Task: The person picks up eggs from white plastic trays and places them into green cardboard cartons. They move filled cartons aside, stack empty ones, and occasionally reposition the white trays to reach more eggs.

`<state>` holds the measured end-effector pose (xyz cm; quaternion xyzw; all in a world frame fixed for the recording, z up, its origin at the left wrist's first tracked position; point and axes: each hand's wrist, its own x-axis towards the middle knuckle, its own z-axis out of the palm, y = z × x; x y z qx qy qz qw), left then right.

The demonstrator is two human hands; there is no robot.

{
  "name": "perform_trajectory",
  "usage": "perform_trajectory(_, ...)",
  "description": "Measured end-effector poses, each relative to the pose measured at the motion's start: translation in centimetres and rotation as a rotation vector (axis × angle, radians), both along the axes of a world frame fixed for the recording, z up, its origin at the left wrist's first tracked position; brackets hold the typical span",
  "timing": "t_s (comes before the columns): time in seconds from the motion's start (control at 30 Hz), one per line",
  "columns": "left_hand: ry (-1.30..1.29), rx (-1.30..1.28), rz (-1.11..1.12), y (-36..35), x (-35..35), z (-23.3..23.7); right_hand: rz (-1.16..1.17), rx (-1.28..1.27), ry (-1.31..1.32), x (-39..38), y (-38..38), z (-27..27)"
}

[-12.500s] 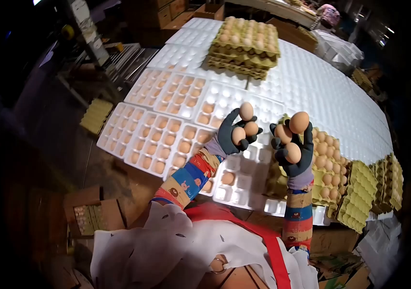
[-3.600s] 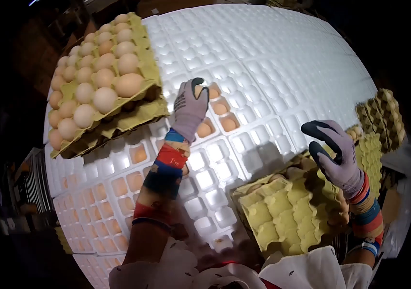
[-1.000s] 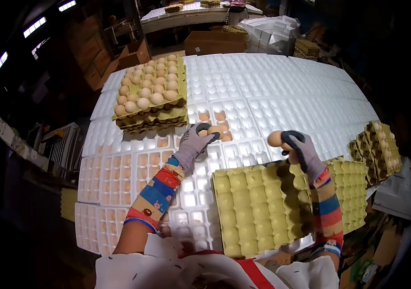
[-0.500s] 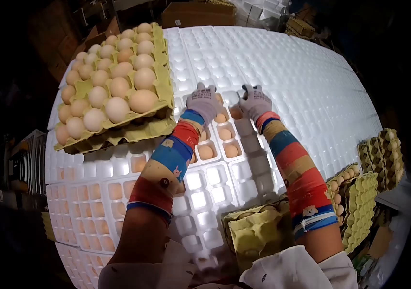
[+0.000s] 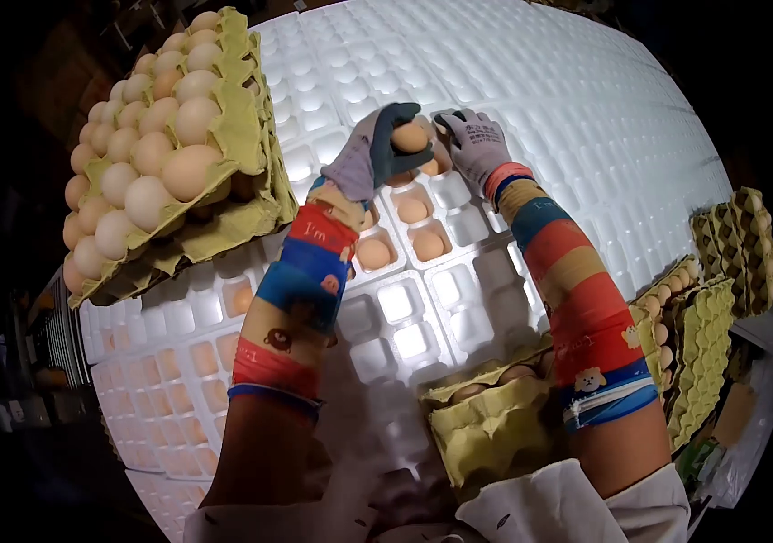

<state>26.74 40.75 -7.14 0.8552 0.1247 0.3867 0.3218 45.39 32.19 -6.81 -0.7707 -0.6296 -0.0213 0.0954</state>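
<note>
My left hand [image 5: 373, 152], in a grey glove with dark palm and fingers, is turned sideways and grips an egg [image 5: 409, 137] above the white foam tray [image 5: 442, 282]. Just to its right, my right hand [image 5: 475, 143] is palm down over the tray's cells, its dark fingertips bent under; what they hold, if anything, is hidden. Between and below the hands, brown eggs sit in square cells, among them one egg [image 5: 412, 210] and another egg [image 5: 428, 244]. Patterned sleeves cover both forearms.
Stacked yellow pulp trays, the top egg tray [image 5: 243, 136] full of eggs, stand at left. A smaller pulp carton [image 5: 486, 434] with eggs sits near my body. More pulp trays [image 5: 703, 357] lean at right. White foam trays spread across the surface, with filled cells at lower left.
My left hand has turned and lifted, now showing an egg in its fingers. My right hand stays near the same cells. The view has shifted, with the egg stack farther left.
</note>
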Motion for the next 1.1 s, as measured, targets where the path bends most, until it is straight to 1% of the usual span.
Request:
perform_trajectory(0.03, -0.043, -0.646, -0.118, -1.7, -0.3, 1.4, -0.042, -0.034, 0.009, -0.4, -0.6, 1.6)
perform_trajectory(0.07, -0.083, -1.297, -0.231, -3.7, -0.4, 2.8, -0.087, -0.01, -0.006, -0.7, -1.3, 3.1)
perform_trajectory(0.1, 0.041, -1.102, -0.088, -5.2, -0.2, 3.2, -0.121, -0.003, 0.119, 0.1, -1.5, 3.8)
perform_trajectory(0.13, 0.235, -0.761, 0.075, -6.3, 0.3, 3.1, -0.158, 0.006, 0.243, 1.0, -1.9, 4.9)
perform_trajectory(0.17, 0.253, -0.491, 0.125, -7.1, 0.7, 2.7, -0.107, 0.034, 0.403, 2.0, -3.3, 6.0)
perform_trajectory(0.2, 0.258, -0.225, 0.168, -7.8, 1.4, 1.9, -0.072, -0.012, 0.564, 2.5, -4.8, 7.4)
perform_trajectory(0.23, 0.321, -0.155, 0.151, -7.9, 2.3, 0.0, -0.056, -0.011, 0.633, 1.5, -7.5, 10.1)
perform_trajectory(0.27, 0.585, -0.123, 0.069, -8.0, 2.7, 0.1, -0.053, -0.01, 0.702, -0.1, -11.4, 13.1)
perform_trajectory(0.33, 0.632, 0.248, 0.139, -9.0, 2.5, -1.8, -0.064, 0.052, 0.639, -2.2, -19.3, 17.0)
perform_trajectory(0.4, 0.548, 0.028, 0.166, -10.7, 1.5, 0.6, -0.069, 0.09, 0.456, -3.4, -27.4, 20.7)
perform_trajectory(0.47, 0.358, -0.438, 0.003, -12.2, -1.8, 3.5, -0.218, 0.165, 0.389, -3.2, -35.9, 21.5)
perform_trajectory(0.53, 0.176, -0.542, -0.004, -14.8, -6.0, 5.0, -0.495, 0.194, 0.363, -2.2, -44.2, 19.8)
perform_trajectory(0.6, 0.116, -0.796, 0.002, -20.1, -10.8, 7.6, -0.712, 0.154, 0.318, -2.1, -51.3, 17.2)
perform_trajectory(0.67, 0.148, -0.545, 0.113, -25.4, -14.9, 6.5, -0.772, 0.006, 0.257, -3.8, -54.2, 15.9)
perform_trajectory(0.7, 0.223, -0.114, 0.049, -28.1, -16.5, 5.1, -0.714, -0.015, 0.247, -4.1, -55.1, 14.5)
perform_trajectory(0.73, 0.213, 0.324, 0.042, -30.8, -18.1, 3.7, -0.657, -0.034, 0.237, -4.5, -55.5, 13.1)
perform_trajectory(0.77, 0.337, -0.019, 0.023, -33.7, -19.5, 1.4, -0.657, -0.003, 0.292, -4.9, -55.2, 12.2)
perform_trajectory(0.8, 0.388, -0.289, 0.073, -37.2, -18.7, 3.9, -0.646, 0.027, 0.347, -5.2, -54.7, 11.8)
perform_trajectory(0.87, 0.181, -0.432, 0.166, -42.2, -16.7, 7.5, -0.71, 0.242, 0.502, -5.7, -54.8, 11.5)
perform_trajectory(0.93, 0.106, -0.593, 0.193, -43.2, -15.8, 9.4, -0.74, 0.408, 0.696, -4.2, -56.3, 11.0)
perform_trajectory(0.97, 0.042, -0.611, 0.121, -43.4, -14.8, 11.5, -0.764, 0.469, 0.818, -3.8, -57.0, 12.4)
perform_trajectory(1.0, 0.044, -0.637, 0.075, -43.4, -13.5, 13.2, -0.785, 0.524, 0.941, -3.2, -57.9, 13.5)
perform_trajectory(1.03, 0.088, -0.631, 0.004, -43.4, -11.7, 15.5, -0.756, 0.726, 0.838, -2.6, -58.9, 13.9)
perform_trajectory(1.07, 0.055, -0.662, -0.102, -44.1, -9.0, 18.3, -0.776, 0.85, 0.728, -0.2, -60.4, 11.8)
perform_trajectory(1.1, -0.016, -0.639, -0.212, -44.3, -6.0, 19.4, -0.877, 0.922, 0.863, 0.7, -61.8, 13.2)
